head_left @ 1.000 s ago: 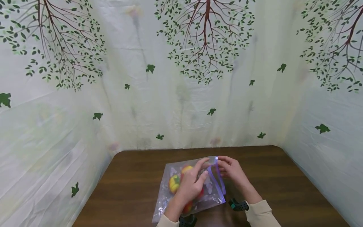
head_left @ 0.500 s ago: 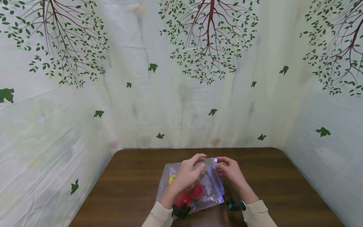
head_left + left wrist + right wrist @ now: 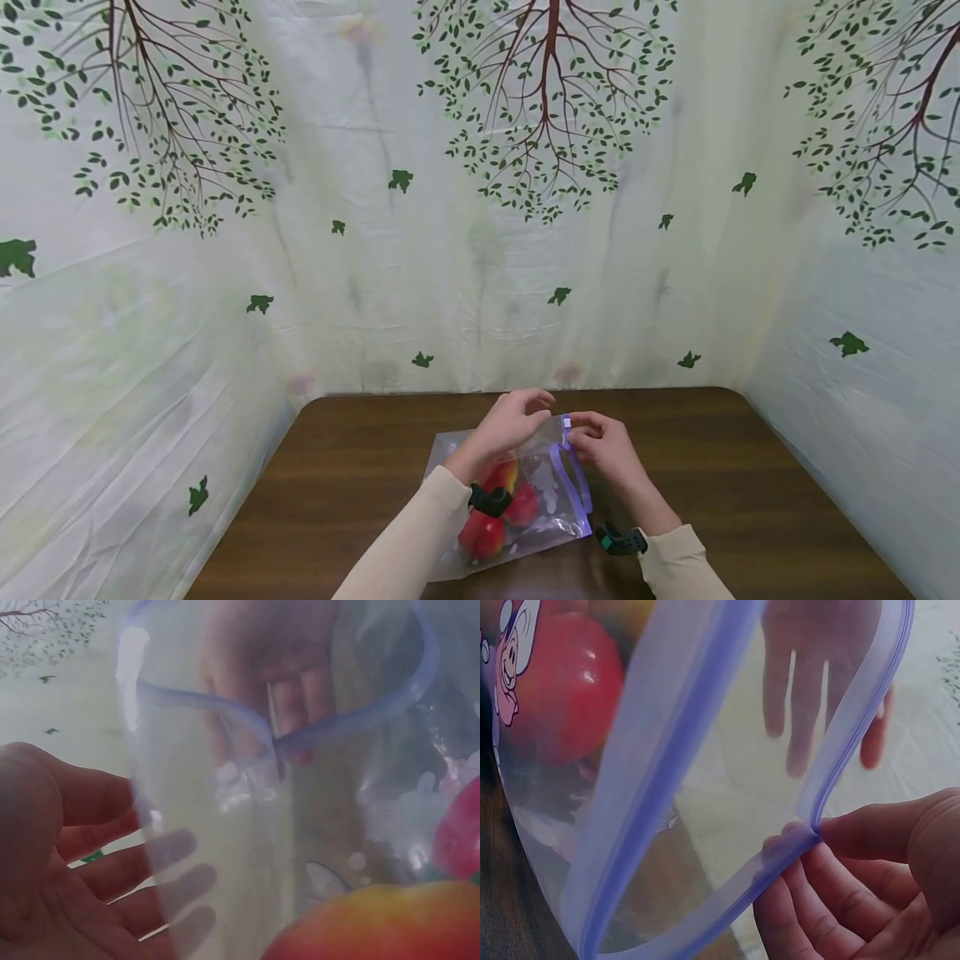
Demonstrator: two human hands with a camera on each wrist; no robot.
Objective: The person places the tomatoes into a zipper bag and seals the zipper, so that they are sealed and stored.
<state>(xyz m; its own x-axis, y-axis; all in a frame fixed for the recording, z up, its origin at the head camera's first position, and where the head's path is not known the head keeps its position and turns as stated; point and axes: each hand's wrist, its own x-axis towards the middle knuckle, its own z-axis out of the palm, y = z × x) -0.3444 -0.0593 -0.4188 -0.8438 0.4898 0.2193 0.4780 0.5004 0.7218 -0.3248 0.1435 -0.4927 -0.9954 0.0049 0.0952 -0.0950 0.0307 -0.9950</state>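
A clear zip bag (image 3: 551, 533) with a purple zip strip along its right side lies on the table, its mouth gaping. Several red and yellow-red fruits (image 3: 483, 535) show through the plastic, one of them a round red one (image 3: 577, 690) in the right wrist view. My right hand (image 3: 611, 454) pinches the zip strip (image 3: 780, 855) between thumb and fingers near the far corner. My left hand (image 3: 513, 423) is over the bag's far edge; in the left wrist view its loosely extended fingers (image 3: 127, 881) reach behind the plastic. The left forearm covers part of the bag.
The brown wooden table (image 3: 360, 475) extends around the bag on all sides. White curtains (image 3: 480, 292) printed with trees and leaves hang behind it and at both sides. A dark band (image 3: 491, 500) is on the left wrist, another (image 3: 622, 542) on the right.
My left hand has moved away from me, from over the fruits to the bag's far edge, uncovering the red fruits. The right hand keeps its pinch on the zip strip, almost unmoved.
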